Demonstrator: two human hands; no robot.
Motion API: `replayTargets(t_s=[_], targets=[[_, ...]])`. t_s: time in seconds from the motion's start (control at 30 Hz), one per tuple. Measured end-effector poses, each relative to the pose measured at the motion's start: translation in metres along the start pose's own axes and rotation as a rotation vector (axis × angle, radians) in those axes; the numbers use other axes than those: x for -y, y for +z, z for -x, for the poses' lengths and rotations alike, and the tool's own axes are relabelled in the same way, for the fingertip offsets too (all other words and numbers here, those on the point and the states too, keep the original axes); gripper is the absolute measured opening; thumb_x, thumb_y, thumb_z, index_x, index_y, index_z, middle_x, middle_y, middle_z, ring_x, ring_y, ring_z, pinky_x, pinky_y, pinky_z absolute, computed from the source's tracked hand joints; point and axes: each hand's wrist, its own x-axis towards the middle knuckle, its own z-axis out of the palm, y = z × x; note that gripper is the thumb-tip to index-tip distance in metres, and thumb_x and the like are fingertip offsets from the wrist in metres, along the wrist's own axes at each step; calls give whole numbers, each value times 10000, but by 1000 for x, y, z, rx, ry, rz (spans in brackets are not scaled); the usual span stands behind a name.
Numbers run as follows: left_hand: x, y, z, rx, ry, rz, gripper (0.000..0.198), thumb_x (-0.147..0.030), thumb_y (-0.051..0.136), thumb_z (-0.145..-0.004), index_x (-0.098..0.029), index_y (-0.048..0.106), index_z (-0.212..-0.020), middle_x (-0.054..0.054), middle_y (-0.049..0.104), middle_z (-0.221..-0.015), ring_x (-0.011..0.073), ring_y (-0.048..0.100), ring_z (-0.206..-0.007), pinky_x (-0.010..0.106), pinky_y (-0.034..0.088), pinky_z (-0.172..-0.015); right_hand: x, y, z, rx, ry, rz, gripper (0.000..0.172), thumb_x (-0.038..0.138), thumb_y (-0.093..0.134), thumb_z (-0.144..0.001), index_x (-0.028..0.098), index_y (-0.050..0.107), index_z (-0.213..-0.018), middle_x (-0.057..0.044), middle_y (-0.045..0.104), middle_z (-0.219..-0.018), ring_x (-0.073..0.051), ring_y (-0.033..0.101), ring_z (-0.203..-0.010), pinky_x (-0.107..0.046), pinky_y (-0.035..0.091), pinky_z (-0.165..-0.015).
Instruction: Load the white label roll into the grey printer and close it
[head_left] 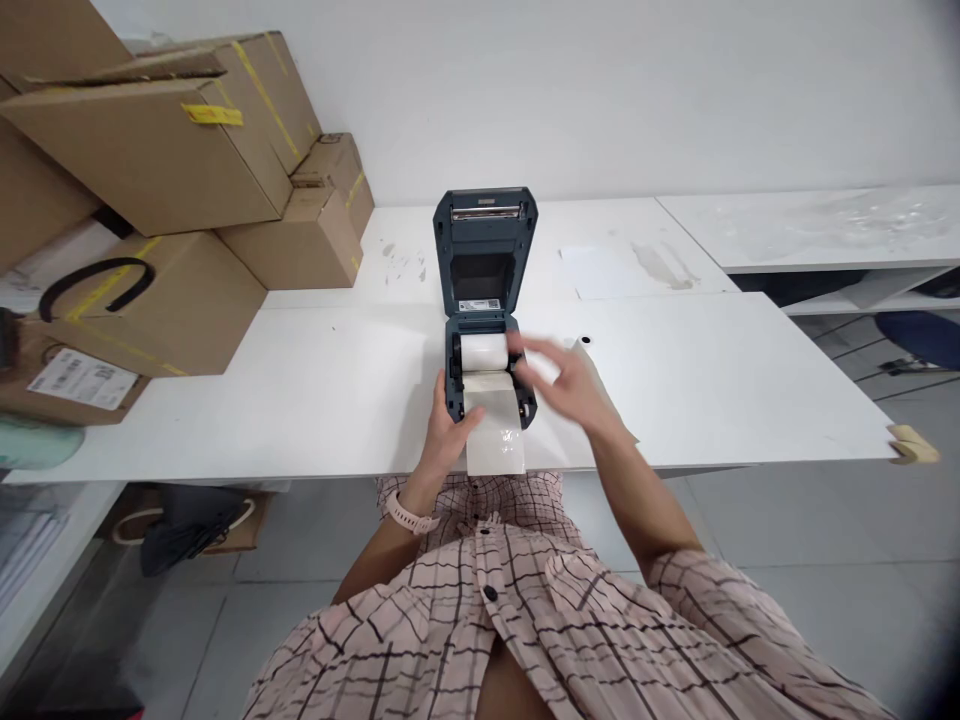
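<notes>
A dark label printer (485,252) stands on the white table with its lid raised. Inside it lies a white roll (484,352), and a strip of label paper (495,440) runs from it over the front edge. My left hand (450,430) holds the printer's left front side, its thumb resting on the strip. At the printer's right side is my right hand (562,383), its fingers apart and blurred by motion near the end of the roll. Whether its fingertips touch the roll is unclear.
Cardboard boxes (180,150) are stacked at the left of the white table (360,390). Behind my right hand lies a curled sheet with a small black-centred roll end (586,341). Thin clear film (664,266) lies at the back right. A blue stool (919,335) stands beyond.
</notes>
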Motion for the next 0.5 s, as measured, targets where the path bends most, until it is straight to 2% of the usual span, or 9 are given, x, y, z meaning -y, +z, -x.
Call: replayTargets(t_s=[0.03,0.07,0.1,0.2,0.27,0.3,0.37,0.43,0.5], targets=[[0,0,5,20,-24,28,1004,-578,716,-879,-339,142,-1667,100,289,-1739,338,323,-1589,477,452,-1218,-7,-13,-24,-190,40,-10,502,621,496,-1015,358,608,-1427,-57,626,-1497,-299,531,-1450,-580,432,-1211],[-1,0,9,36,-55,52,1031,-570,728,-873,-326,124,-1672,106,300,-1734,332,351,-1577,468,466,-1209,-15,-24,-51,-287,58,-34,575,676,458,-1006,358,554,-1475,-62,578,-1541,-313,454,-1508,-591,415,-1213],[-2,-1,10,46,-80,68,1044,-563,735,-870,-317,117,-1675,107,299,-1734,325,368,-1569,459,471,-1205,-24,-34,-81,-303,63,-61,644,736,425,-988,370,500,-1512,-54,537,-1575,-317,383,-1552,-594,409,-1207],[-5,-3,10,58,-70,80,1057,-560,746,-862,-303,125,-1677,110,300,-1734,326,384,-1561,451,478,-1201,-45,-48,-167,-198,69,-139,832,880,271,-929,349,413,-1552,-48,517,-1567,-321,378,-1554,-587,423,-1174],[-4,-4,11,58,-61,84,1062,-567,746,-860,-306,124,-1680,114,314,-1728,333,402,-1550,460,486,-1196,-46,-46,-201,-119,82,-215,947,936,178,-887,297,431,-1539,-59,575,-1493,-310,466,-1493,-520,447,-1169],[-3,-5,13,57,-65,84,1068,-571,746,-860,-311,116,-1683,117,316,-1726,338,411,-1545,468,488,-1194,-42,-44,-207,-98,89,-250,994,952,141,-870,269,449,-1524,-64,602,-1454,-299,509,-1455,-480,457,-1169],[0,-7,20,57,-83,73,1093,-585,752,-849,-329,97,-1685,112,278,-1741,343,394,-1554,477,478,-1203,-31,-37,-197,-100,88,-301,1042,951,90,-866,211,484,-1486,-79,635,-1397,-271,573,-1379,-410,464,-1171],[4,-10,28,33,-98,50,1071,-636,717,-855,-350,101,-1684,93,210,-1764,341,328,-1588,471,449,-1226,-18,-29,-161,-138,45,-319,999,900,81,-920,167,517,-1441,-91,645,-1382,-247,599,-1334,-388,455,-1181],[5,-16,35,-46,-93,39,948,-708,578,-911,-368,134,-1677,69,183,-1773,321,268,-1612,468,403,-1255,-6,-20,-110,-168,-25,-290,860,813,137,-998,186,553,-1414,-77,627,-1437,-240,569,-1378,-413,418,-1218]])
